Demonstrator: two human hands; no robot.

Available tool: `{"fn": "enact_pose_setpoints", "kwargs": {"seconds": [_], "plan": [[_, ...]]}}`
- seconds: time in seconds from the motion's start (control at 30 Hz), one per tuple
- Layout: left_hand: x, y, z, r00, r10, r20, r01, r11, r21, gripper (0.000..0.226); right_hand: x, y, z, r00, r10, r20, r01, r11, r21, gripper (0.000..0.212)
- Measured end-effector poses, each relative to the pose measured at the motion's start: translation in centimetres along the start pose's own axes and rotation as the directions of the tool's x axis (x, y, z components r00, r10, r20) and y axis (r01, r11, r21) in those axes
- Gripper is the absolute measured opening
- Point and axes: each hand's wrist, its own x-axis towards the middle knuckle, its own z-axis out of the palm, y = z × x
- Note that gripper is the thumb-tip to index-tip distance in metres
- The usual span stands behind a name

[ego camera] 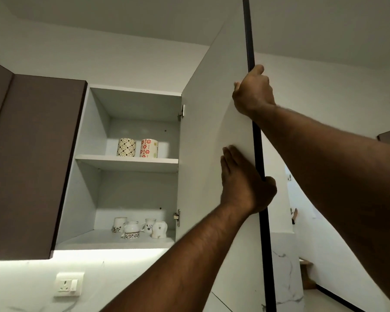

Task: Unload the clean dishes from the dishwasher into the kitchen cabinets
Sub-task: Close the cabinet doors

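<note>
A tall white cabinet door (212, 109) stands swung wide open, filling the view from centre up to 12 o'clock, its dark free edge facing the viewer. At 9 o'clock is the open wall cabinet (86, 154), and left of it a closed brown door (32, 165).

Both hands are on the open door and neither carries a dish. The right hand (253, 93), at 1 o'clock, wraps its fingers round the free edge. The left hand (243, 183), lower at 4 o'clock, lays straight fingers flat on the inner face, thumb hooked round the edge. The door looks stiff and light to swing.

The dishwasher is out of view. The dishes in sight are already put away. On the middle shelf (126, 162) a dotted mug (126, 147) stands just beside a red-flowered mug (149, 148). At 7 o'clock a cluster of small cups (131, 229) sits on the cabinet floor. They look ceramic: smooth, rigid, breakable, best taken by the handle or round the body.
</note>
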Motion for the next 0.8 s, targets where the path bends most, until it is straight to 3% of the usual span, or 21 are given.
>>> {"fn": "enact_pose_setpoints", "kwargs": {"seconds": [0.4, 0.6, 0.8], "plan": [[-2.1, -2.0, -5.3, 0.999, 0.01, 0.034, -0.007, 0.996, -0.088, 0.096, -2.4, -5.1, 1.3, 0.998, -0.025, -0.057, 0.023, 0.999, -0.024, 0.04], [-1.6, -6.1, -9.2, 0.999, 0.027, -0.017, -0.029, 0.994, -0.102, 0.074, -4.8, -10.6, 3.3, 0.997, -0.041, -0.062, 0.037, 0.998, -0.058, 0.039], [-4.7, -9.2, -17.1, 0.991, 0.127, 0.03, -0.121, 0.982, -0.147, 0.059, -7.0, -16.6, 6.3, 1.0, -0.014, 0.009, 0.013, 0.995, 0.104, 0.044]]}}
